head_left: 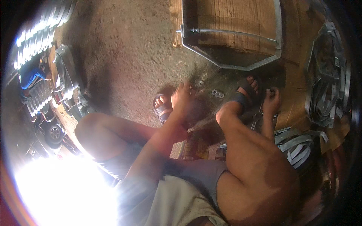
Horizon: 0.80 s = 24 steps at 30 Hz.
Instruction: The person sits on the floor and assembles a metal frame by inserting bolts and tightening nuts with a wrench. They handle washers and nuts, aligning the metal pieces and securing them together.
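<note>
My left hand (182, 98) is low over the floor beside my left sandal, its fingers drawn together; whatever may be in them is hidden. Just right of it lie a single metal washer (201, 83) and a few more washers (217, 93) between my feet. My right hand (272, 101) is beyond my right knee, beside the right sandal (247, 92). Its fingers are curled, with a small dark piece at the tips, too small to name. Ahead of my feet, a grey angled metal frame (233, 68) lies on cardboard, a thin metal rod (233, 33) running across it.
More angled metal frames (332, 75) are stacked at the right edge. Bent metal strips (298, 145) lie beside my right leg. At the left are metal bands (66, 71), a small wheel (54, 133) and a person in blue (32, 75). Bright glare covers the lower left.
</note>
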Available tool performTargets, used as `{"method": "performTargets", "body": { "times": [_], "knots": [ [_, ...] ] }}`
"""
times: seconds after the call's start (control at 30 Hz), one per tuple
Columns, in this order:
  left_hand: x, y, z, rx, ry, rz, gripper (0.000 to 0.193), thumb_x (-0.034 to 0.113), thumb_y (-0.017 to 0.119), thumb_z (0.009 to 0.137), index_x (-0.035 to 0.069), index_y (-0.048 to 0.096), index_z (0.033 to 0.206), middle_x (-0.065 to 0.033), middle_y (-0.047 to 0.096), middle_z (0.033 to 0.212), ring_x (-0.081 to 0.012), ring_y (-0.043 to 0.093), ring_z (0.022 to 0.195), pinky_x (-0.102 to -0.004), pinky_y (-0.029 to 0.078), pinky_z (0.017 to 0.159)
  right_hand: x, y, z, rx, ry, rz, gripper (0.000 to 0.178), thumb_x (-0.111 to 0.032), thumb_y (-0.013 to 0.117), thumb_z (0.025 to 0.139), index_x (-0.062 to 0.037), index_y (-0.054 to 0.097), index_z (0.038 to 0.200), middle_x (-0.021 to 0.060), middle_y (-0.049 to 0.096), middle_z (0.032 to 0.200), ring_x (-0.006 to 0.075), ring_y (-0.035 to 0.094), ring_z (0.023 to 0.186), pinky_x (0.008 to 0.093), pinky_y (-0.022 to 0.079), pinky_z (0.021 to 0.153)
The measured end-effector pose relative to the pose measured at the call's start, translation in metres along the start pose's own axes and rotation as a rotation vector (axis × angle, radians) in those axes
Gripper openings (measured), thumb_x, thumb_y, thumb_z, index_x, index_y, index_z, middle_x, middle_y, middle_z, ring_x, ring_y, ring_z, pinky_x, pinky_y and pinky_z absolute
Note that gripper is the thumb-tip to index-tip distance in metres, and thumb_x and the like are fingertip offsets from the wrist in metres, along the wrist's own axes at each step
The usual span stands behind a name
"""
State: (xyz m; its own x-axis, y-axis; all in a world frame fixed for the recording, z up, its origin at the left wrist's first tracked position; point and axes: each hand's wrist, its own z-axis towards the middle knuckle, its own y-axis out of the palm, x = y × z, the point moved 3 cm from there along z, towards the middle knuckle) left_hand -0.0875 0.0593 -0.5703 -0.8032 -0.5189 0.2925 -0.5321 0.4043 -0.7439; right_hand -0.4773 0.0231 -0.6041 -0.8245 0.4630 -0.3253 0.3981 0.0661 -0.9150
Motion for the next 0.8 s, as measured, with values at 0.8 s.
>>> {"method": "performTargets", "body": {
  "times": [0.8],
  "knots": [
    [0.034,-0.096,0.164,0.207,-0.093,-1.365,0.04,0.002,0.059,0.093,-0.008,0.05,0.131,-0.0183,0.064,0.116,-0.0253,0.066,0.095,-0.0329,0.055,0.084,-0.004,-0.009,0.016,0.085,0.076,0.537,0.033,-0.019,0.067,0.093,-0.0004,0.061,0.119,0.0138,0.063,0.117,0.0265,0.061,0.107,0.0393,0.047,0.095]
  ]
}}
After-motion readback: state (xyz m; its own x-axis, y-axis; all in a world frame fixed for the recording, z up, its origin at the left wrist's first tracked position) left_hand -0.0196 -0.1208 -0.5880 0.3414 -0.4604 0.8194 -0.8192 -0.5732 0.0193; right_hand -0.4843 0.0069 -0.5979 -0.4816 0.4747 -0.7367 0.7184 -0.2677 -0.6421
